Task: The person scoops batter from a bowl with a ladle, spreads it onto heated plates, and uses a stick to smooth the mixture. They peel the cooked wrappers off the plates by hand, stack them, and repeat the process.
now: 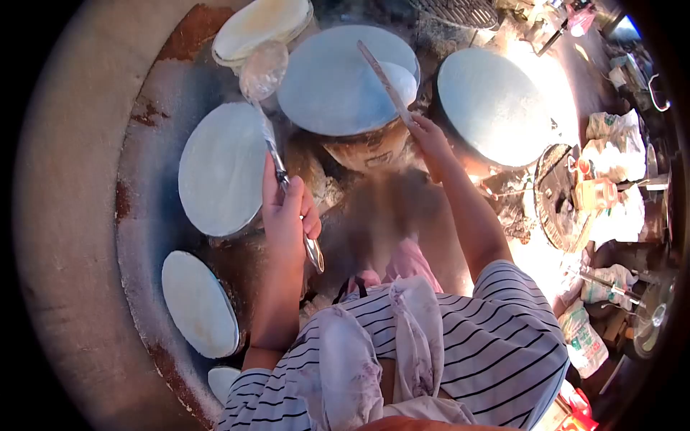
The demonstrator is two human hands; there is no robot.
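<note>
While steam hung over the work, the big curved grey surface (86,215) took up the whole side beyond the left hand's grip, rust-stained along its inner edge. Round flat cooking discs came next in size: the central disc (330,79) lay just past both grips, the right disc (496,104) sat outside the right hand's hold, and the left disc (223,169) lay touching-close beside the left fist. A smaller lower disc (198,302) sat back from that fist, near the forearm. A stack of pale sheets (262,25) lay well beyond the ladle's far end.

The left hand (287,215) was closed firmly around the ladle (269,108), gripping the handle at mid-length; the bowl reached out ahead of the fist, over the gap between the left and central discs, and the handle's end stuck out behind the palm. The right hand (431,140) pinched the near end of a thin flat stick (384,80), whose far end rested across the central disc.
</note>
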